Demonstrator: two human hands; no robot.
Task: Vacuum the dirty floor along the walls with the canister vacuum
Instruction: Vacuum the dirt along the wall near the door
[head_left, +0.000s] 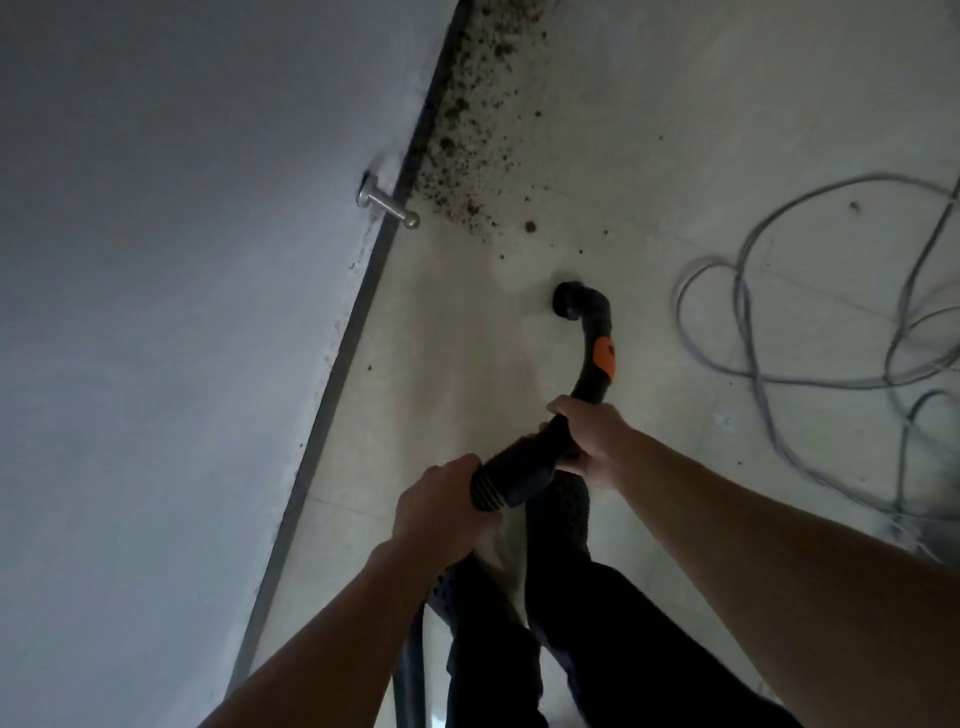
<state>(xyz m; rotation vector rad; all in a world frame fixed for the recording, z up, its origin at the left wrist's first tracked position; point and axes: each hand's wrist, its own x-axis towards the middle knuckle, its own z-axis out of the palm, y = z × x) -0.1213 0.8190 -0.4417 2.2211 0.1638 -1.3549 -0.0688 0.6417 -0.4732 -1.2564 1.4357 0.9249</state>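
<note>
- My right hand (587, 436) is curled round the lower part of the curved wand (589, 374). I judge it sits forward there to steer the tip.
- My left hand (441, 499) grips the ribbed hose cuff (491, 486) just behind it, which takes the weight and keeps the hose off my legs.
- The orange slider (604, 358) on the wand sits just ahead of the right hand, within thumb reach.
- The nozzle (571, 299) is low over the floor (649, 156) with its mouth turned toward the wall (182, 260). I cannot tell whether it touches.
- The dirt (467, 130) lies in a band against the dark baseboard (337, 374), ahead of the nozzle, so most of the work is not yet done.
- A metal door stop (387, 202) juts out near the band's closer end, and I would work around it.
- A loose grey cable (779, 312) loops on the floor to my right, well clear of the wand.
- The canister is out of view.
</note>
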